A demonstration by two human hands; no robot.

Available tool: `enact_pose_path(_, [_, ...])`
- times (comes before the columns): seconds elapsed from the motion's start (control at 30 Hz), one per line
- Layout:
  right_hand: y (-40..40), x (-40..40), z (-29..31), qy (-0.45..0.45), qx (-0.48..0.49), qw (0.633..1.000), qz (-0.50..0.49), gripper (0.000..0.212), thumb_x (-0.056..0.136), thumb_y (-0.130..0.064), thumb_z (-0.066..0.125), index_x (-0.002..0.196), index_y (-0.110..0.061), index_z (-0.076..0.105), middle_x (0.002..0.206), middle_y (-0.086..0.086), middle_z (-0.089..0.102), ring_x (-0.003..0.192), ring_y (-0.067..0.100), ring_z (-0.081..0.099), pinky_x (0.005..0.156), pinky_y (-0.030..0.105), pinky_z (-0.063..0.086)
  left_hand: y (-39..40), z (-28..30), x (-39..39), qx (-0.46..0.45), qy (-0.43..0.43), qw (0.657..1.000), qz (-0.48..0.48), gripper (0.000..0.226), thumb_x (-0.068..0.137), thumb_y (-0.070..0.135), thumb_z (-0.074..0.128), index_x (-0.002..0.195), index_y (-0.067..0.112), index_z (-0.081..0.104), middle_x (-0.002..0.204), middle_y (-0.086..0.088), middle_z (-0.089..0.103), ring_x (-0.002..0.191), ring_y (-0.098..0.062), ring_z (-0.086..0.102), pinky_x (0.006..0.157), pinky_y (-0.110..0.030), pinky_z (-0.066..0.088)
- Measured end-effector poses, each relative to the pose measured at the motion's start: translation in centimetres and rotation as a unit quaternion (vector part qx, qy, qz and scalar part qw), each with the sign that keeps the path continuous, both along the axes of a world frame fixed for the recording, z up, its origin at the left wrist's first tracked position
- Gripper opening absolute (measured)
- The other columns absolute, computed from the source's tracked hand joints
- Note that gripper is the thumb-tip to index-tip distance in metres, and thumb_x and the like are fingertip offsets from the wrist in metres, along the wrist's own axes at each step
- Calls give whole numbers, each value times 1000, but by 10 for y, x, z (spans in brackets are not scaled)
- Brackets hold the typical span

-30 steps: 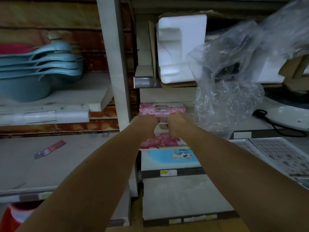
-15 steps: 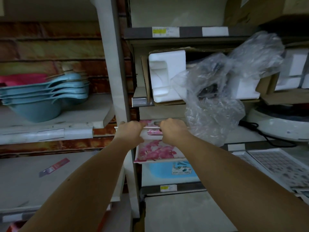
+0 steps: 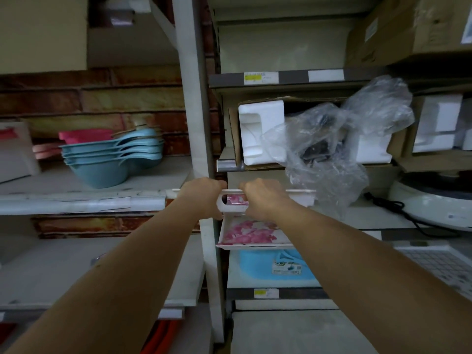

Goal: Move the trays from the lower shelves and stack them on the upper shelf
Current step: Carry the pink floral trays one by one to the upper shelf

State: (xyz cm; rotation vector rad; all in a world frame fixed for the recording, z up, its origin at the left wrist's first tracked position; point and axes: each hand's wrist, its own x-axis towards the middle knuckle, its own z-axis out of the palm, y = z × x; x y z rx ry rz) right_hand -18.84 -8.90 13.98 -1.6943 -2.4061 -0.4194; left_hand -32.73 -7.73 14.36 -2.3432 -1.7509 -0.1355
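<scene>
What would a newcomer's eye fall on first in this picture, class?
Two bare hands, left and right, at the centre, gripping the top rim of a pink-flowered tray tilted before the shelves. Next, the crumpled clear plastic bag spilling off the shelf to the right, and the stacked blue bowls on the left shelf.

Tray (image 3: 251,233) handle rim partly hidden by both hands' fingers (image 3: 222,185).
</scene>
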Motion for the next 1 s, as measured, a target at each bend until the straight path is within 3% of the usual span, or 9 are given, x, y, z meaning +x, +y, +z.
enact_pose_path(0.1, [-16, -6, 8, -7, 13, 1000, 2, 26, 89, -19, 59, 115, -16, 54, 111, 6, 62, 103, 25, 59, 71, 30, 36, -14, 5, -2, 8, 5, 1000, -1, 48, 78, 33, 73, 119, 20, 52, 114, -3, 61, 103, -20, 57, 85, -31, 46])
enact_pose_path(0.2, [-35, -14, 18, -21, 38, 999, 7, 23, 90, -16, 57, 113, -16, 54, 110, 6, 62, 103, 25, 59, 69, 29, 35, -30, 9, -10, 47, -3, 999, 12, 38, 81, 34, 70, 110, 19, 52, 106, -4, 61, 88, -18, 52, 73, -29, 42])
enact_pose_path(0.33, [-62, -27, 35, -35, 49, 998, 6, 26, 90, -15, 58, 115, -15, 54, 111, 7, 61, 103, 25, 59, 70, 30, 36, -57, 16, -22, 90, -12, 996, 21, 36, 84, 38, 66, 110, 20, 50, 93, -1, 56, 79, -16, 47, 69, -28, 41])
enact_pose_path(0.43, [-81, -35, 40, -47, 47, 998, 3, 26, 90, -18, 59, 116, -15, 53, 111, 7, 60, 103, 25, 59, 69, 30, 35, -77, 19, -32, 108, -19, 994, 16, 37, 85, 38, 64, 114, 21, 50, 90, 1, 53, 81, -16, 49, 69, -27, 40])
enact_pose_path(0.67, [-124, -45, 42, -40, 57, 997, 28, 24, 90, -14, 56, 114, -16, 54, 109, 7, 62, 101, 26, 60, 69, 31, 36, -129, 23, -41, 128, -6, 991, 47, 36, 84, 37, 65, 113, 21, 52, 105, -2, 63, 94, -20, 59, 71, -28, 40])
enact_pose_path(1.0, [-179, -36, 49, -43, 68, 984, 158, 26, 92, -17, 54, 117, -19, 56, 112, 6, 62, 106, 27, 60, 69, 30, 35, -219, 29, -27, 108, -2, 980, 167, 32, 85, 38, 62, 109, 19, 52, 110, -3, 63, 101, -24, 58, 71, -29, 36])
